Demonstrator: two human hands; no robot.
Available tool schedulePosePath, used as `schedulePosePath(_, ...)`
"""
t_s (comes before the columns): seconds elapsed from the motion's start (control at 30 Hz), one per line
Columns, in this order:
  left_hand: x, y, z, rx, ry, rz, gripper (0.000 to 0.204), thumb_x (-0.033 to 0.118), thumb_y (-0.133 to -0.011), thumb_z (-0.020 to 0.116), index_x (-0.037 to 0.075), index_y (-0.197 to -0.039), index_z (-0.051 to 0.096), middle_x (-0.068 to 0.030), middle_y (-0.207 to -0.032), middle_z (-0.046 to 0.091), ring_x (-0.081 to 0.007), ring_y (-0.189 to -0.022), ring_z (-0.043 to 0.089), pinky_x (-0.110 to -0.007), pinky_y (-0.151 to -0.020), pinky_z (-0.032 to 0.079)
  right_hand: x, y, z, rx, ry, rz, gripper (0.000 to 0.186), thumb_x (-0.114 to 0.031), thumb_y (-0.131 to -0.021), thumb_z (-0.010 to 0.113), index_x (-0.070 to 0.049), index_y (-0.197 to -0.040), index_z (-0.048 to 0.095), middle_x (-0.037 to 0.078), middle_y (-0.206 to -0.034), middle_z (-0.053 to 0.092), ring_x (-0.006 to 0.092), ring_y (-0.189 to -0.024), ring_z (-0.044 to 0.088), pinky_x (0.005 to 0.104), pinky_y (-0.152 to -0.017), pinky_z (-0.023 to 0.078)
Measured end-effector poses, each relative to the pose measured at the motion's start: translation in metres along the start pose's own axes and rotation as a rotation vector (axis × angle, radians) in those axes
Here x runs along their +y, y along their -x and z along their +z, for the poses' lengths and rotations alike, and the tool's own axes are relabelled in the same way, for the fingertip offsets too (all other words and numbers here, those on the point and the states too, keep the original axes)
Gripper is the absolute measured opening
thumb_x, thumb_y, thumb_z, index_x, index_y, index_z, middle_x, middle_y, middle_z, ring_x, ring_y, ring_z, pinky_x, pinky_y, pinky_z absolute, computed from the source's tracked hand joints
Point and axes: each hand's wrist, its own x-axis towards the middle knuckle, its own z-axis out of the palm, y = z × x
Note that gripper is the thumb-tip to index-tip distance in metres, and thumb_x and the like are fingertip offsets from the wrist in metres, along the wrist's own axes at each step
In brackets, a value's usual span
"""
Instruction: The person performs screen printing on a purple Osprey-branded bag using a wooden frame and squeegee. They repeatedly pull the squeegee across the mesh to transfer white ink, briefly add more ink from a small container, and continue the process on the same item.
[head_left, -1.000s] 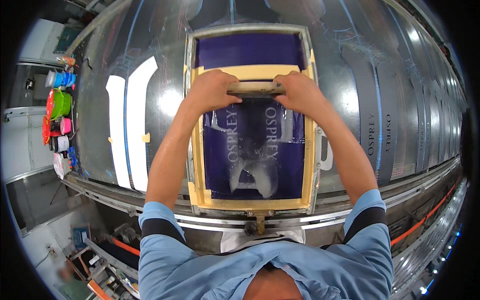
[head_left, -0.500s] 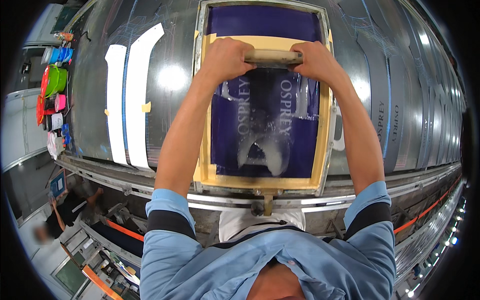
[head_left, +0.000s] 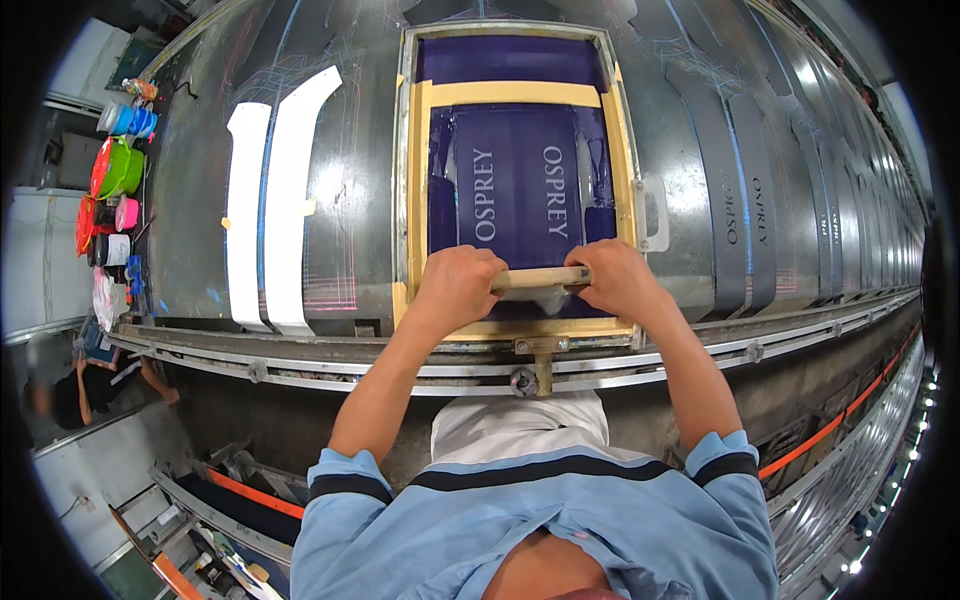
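Note:
Both my hands grip a wooden-handled squeegee [head_left: 541, 278] near the close end of a screen printing frame [head_left: 408, 150]. My left hand [head_left: 457, 287] is wrapped round its left end, my right hand [head_left: 617, 280] round its right end. Purple mesh [head_left: 515, 130] fills the frame, edged with tan tape [head_left: 515, 93]. Two rows of pale lettering run lengthwise on the mesh. Below the handle shows a little whitish, clear ink [head_left: 550, 300]; the blade's lower edge is mostly hidden. The frame lies flat on a long dark table [head_left: 365, 150].
Two white curved panels [head_left: 292, 200] lie on the table at left, dark printed panels [head_left: 715, 190] at right. A metal rail [head_left: 440, 375] with a clamp [head_left: 541, 360] runs along the near edge. Coloured tubs [head_left: 122, 168] stand far left. Another person [head_left: 75, 390] is at lower left.
My hands have drawn the squeegee from the far part of the mesh toward me. The pooled ink is swept off the lettering. My view has shifted slightly.

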Motion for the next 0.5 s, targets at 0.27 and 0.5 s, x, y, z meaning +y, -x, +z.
schedulePosePath(0.27,-0.086,-0.157,-0.043,0.037,-0.195,0.054,0.028,0.03,-0.069,0.087,0.012,-0.086,0.074,-0.0096,-0.078,0.07,-0.0334,-0.081,0.068,-0.046,-0.087,0.049,0.065,-0.151,-0.092,0.075,0.152,-0.065,0.037,-0.019,-0.072,0.08,-0.009,-0.107,0.075,0.016,-0.105,0.075,0.0381,-0.101,0.07,0.0468,-0.092,0.056)
schedulePosePath(0.5,-0.123,-0.221,-0.057,-0.037,-0.167,-0.112,0.034,0.04,-0.072,0.086,0.012,-0.089,0.076,-0.0133,-0.074,0.072,-0.0367,-0.078,0.07,-0.046,-0.082,0.053,0.096,-0.22,-0.111,0.156,0.074,-0.028,0.042,-0.024,-0.071,0.086,-0.005,-0.107,0.075,0.021,-0.101,0.074,0.0413,-0.097,0.07,0.0454,-0.089,0.056)
